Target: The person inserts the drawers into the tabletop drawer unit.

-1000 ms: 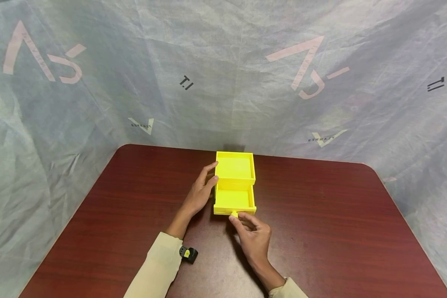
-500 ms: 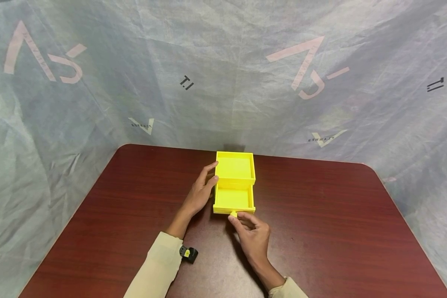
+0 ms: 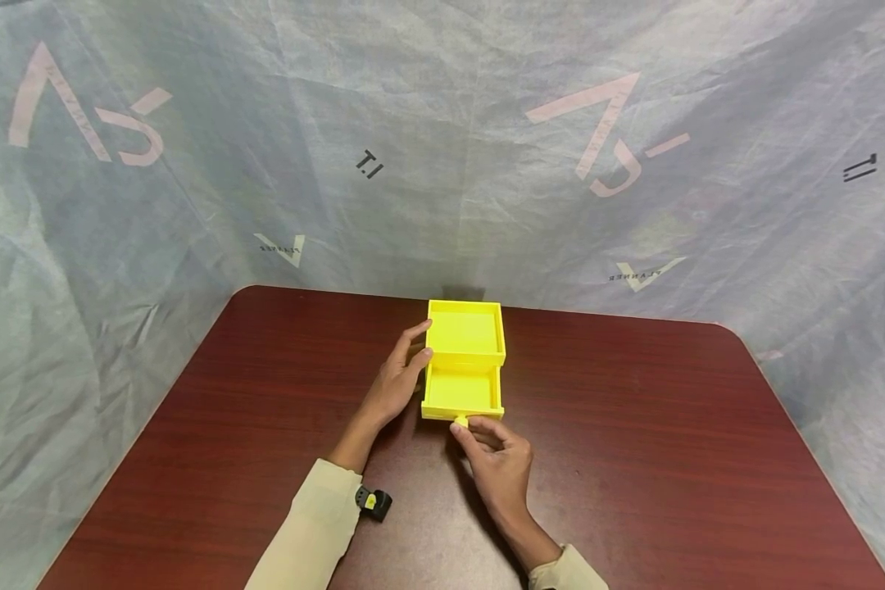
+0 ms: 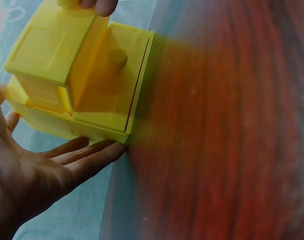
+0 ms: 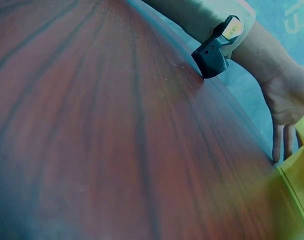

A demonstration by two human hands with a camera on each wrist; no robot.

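Observation:
A small yellow drawer cabinet (image 3: 465, 330) with a shallow recessed top stands near the table's back edge. Its upper drawer (image 3: 460, 389) is pulled out towards me, with nothing visible inside. My right hand (image 3: 503, 471) pinches that drawer's round knob (image 3: 461, 422) between thumb and fingers. Against the cabinet's left side rests my left hand (image 3: 392, 385); in the left wrist view its fingers (image 4: 94, 160) lie nearly straight along the wall. Below the pulled-out drawer, a lower drawer front with its own knob (image 4: 117, 58) sits flush. The right wrist view catches only the cabinet's edge (image 5: 298, 175).
The dark red wood-grain table (image 3: 634, 459) extends on both sides of the cabinet. Behind it hangs a grey printed cloth (image 3: 442, 164), close to the back edge. A black wrist camera (image 3: 374, 502) is strapped at the left sleeve.
The upper drawer has slid slightly inward, away from me, and my right hand has moved with it on the knob. My left hand and the cabinet body have stayed put.

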